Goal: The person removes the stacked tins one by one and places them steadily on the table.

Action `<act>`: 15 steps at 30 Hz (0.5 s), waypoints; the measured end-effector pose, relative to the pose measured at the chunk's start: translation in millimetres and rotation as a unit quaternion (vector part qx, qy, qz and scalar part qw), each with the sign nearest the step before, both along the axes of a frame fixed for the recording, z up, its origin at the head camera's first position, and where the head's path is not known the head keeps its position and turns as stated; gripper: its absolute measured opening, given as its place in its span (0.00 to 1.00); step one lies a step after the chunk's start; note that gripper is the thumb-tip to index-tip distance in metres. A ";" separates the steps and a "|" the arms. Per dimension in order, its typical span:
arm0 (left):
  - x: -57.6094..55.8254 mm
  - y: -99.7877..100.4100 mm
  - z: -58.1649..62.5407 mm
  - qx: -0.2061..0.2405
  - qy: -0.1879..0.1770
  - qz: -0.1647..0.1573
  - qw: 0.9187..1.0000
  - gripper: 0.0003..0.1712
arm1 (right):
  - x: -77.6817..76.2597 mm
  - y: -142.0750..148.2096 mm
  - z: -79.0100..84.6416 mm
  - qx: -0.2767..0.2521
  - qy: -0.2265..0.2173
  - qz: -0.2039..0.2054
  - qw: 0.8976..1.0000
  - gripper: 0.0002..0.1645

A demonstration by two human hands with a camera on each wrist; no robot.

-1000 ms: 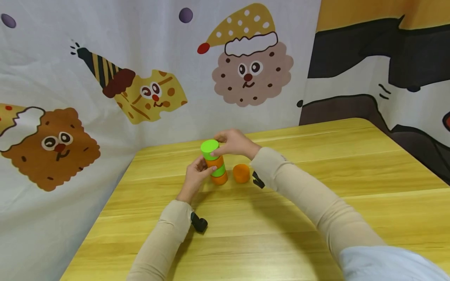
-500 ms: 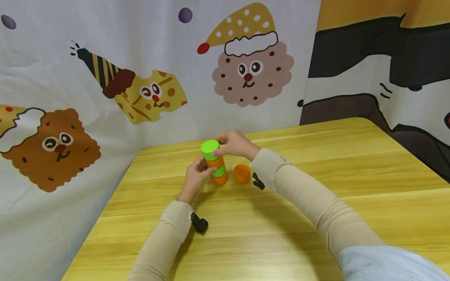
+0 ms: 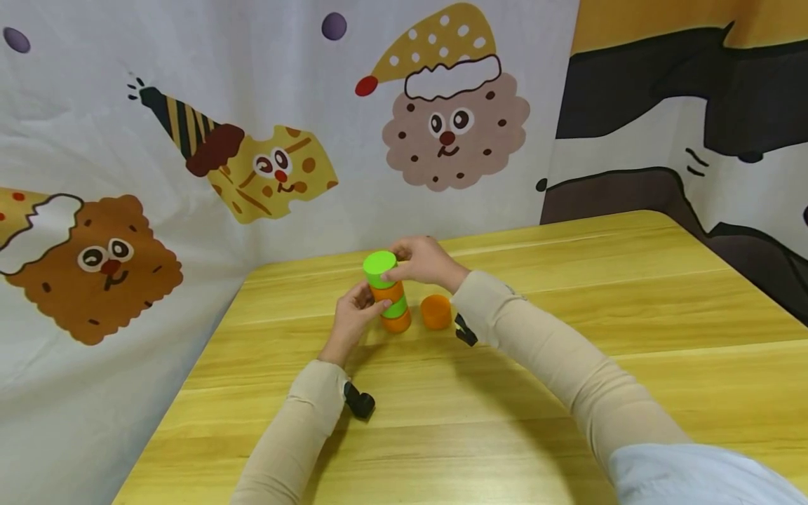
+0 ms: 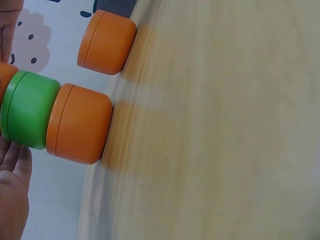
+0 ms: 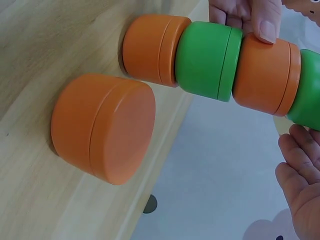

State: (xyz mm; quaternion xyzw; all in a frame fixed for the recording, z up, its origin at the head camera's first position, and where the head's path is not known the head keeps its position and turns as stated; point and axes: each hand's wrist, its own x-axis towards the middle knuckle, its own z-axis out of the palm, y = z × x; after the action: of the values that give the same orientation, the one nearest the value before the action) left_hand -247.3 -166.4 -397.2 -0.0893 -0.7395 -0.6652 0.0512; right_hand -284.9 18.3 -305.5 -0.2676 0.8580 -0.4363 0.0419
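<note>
Small lidded jars stand in a slightly leaning stack on the table. From the bottom they are an orange jar (image 4: 82, 125), a green jar (image 5: 205, 60), another orange jar (image 5: 265, 75) and a green jar (image 3: 379, 270) on top. My left hand (image 3: 351, 319) grips the stack from the left, its thumb on the upper orange jar. From the right and behind, my right hand (image 3: 429, 263) holds the top green jar between thumb and fingers. A loose orange jar (image 3: 435, 313) stands upright just right of the stack, below my right wrist.
The wooden table (image 3: 568, 294) reaches back to a white cartoon-printed cloth (image 3: 284, 56). Black wrist cameras hang at my left cuff (image 3: 322, 382) and right cuff (image 3: 473, 298).
Both hands keep their hold on the stack and the jars stay stacked in the same order. The whole view has shifted only slightly.
</note>
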 end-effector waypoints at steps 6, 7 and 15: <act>-1.4 0.3 -1.2 0.006 -0.006 0.002 1.000 0.29 | -1.8 7.9 -0.4 -0.012 -0.013 -0.012 1.000 0.28; -1.5 0.1 -1.0 0.005 -0.009 0.002 1.000 0.29 | -2.3 9.8 -0.3 -0.014 -0.014 -0.014 1.000 0.28; 9.1 3.4 13.9 -0.007 -0.022 0.001 1.000 0.30 | -5.7 29.8 0.9 -0.035 -0.031 -0.029 0.998 0.27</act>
State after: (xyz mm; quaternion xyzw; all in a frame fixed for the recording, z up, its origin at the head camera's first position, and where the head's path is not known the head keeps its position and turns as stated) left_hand -238.2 -163.0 -383.3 -0.0744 -0.7451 -0.6619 0.0351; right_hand -290.6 48.1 -304.6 -0.2302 0.8480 -0.4753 0.0458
